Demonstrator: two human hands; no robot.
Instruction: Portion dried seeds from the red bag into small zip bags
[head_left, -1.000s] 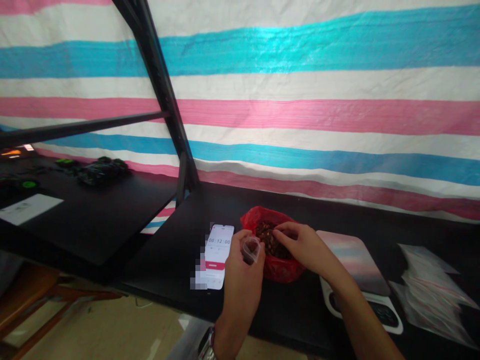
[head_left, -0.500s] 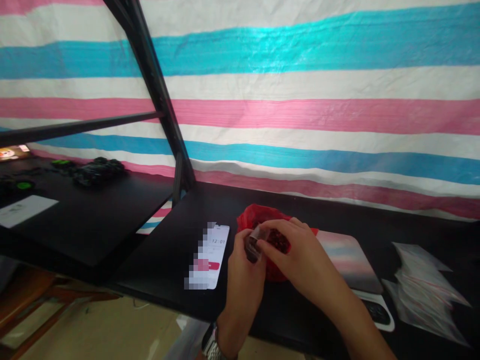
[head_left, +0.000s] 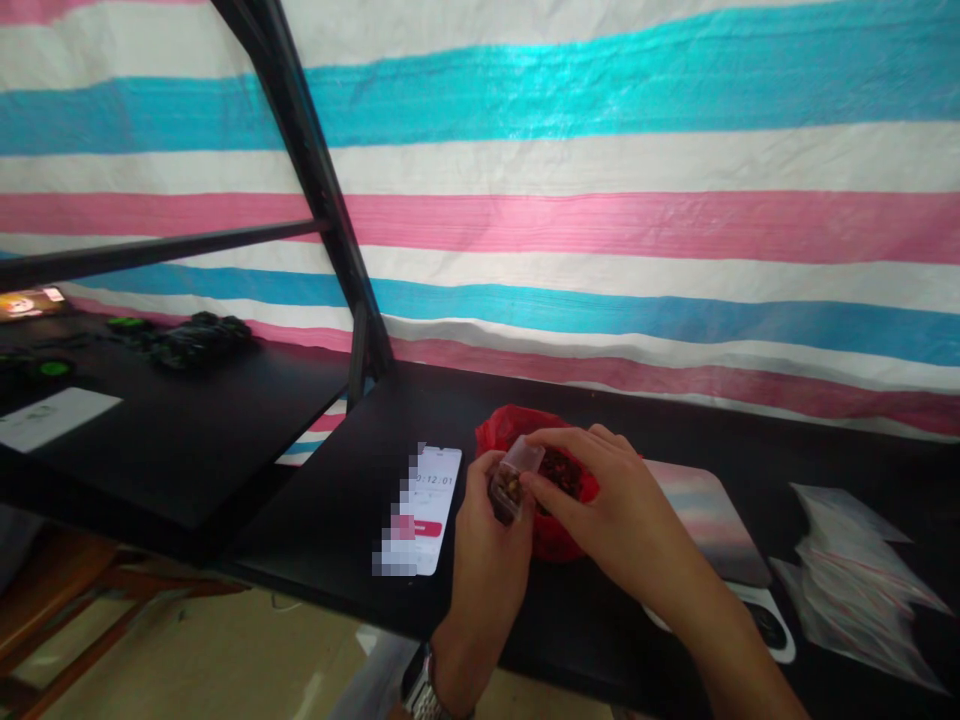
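Fingers of left hand [head_left: 491, 545] clamped on clear bag [head_left: 512, 487], right hand [head_left: 604, 480] at its mouth, can't tell if pinching, by red bag [head_left: 551, 542].

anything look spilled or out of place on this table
Only one mild thing: the clear bags on the right lie in an uneven pile, corners sticking out at different angles, so they look untidy. No spill shows around the red bag, though the left hand and right hand hide part of it.

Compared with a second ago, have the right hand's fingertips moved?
Yes: the right fingertips moved left, nearer the phone, from the red bag to the clear plastic in the left hand.
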